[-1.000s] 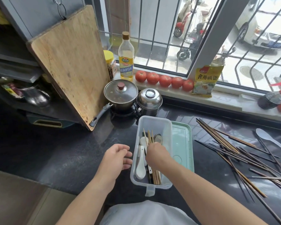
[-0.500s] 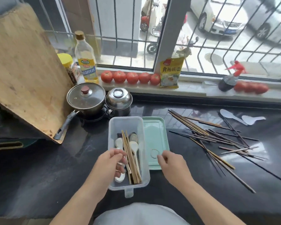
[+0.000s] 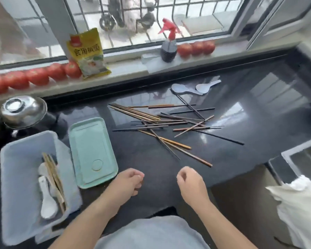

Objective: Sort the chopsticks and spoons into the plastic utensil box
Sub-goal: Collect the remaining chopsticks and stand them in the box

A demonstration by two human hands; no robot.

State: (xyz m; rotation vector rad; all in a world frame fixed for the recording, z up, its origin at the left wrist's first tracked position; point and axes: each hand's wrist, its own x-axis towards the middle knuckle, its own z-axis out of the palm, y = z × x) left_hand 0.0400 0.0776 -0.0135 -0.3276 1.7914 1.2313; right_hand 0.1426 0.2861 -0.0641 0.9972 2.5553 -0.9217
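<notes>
The clear plastic utensil box [image 3: 16, 177] stands at the near left of the black counter. It holds several wooden chopsticks [image 3: 53, 178] and white spoons [image 3: 48, 203]. Its mint-green lid [image 3: 92, 151] lies just right of it. A loose pile of chopsticks [image 3: 169, 123] is scattered mid-counter, with two pale spoons [image 3: 190, 88] beyond it. My left hand [image 3: 127, 180] and my right hand [image 3: 190, 182] hover side by side over the near counter edge, fingers loosely curled, holding nothing, short of the pile.
Tomatoes [image 3: 34, 78] and a yellow packet [image 3: 87, 54] line the windowsill, with a red-topped spray bottle [image 3: 168, 45] and more tomatoes [image 3: 197, 48] further right. A steel bowl [image 3: 22, 110] sits upside down at the far left. A white plastic bag [image 3: 298, 203] hangs at the right.
My right hand left the box and my left hand left its side; both now hover to the right, near the chopstick pile. The view swung right and down.
</notes>
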